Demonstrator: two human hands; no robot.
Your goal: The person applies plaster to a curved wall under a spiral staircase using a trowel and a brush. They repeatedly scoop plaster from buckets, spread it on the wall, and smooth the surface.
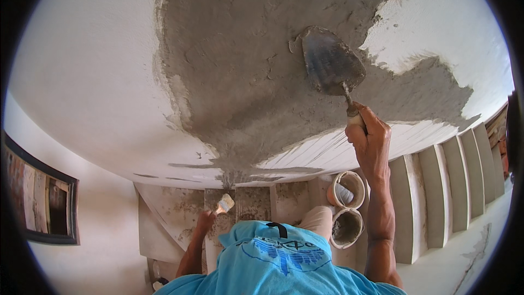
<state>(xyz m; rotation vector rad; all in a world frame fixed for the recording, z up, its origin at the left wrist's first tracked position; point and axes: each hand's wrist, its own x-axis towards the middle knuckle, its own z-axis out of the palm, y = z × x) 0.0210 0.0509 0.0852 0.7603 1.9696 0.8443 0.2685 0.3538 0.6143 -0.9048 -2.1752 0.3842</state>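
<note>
My right hand (370,139) is closed round the handle of a pointed trowel (330,61). The trowel's blade lies against, or very close to, a large patch of wet grey mortar (245,49) on the white wall. Low on the left, my left hand (204,222) grips a paintbrush (224,204) with pale bristles, held away from the wall above the steps. The patch has ragged edges, and a narrow grey streak runs down from it toward the stairs.
Two buckets stand by my right leg: the upper bucket (357,190) has something pale inside, the lower bucket (347,228) looks grey inside. Concrete stairs (434,196) run off to the right. Splattered steps (254,207) lie below the wall. A dark-framed window (75,210) is at the left.
</note>
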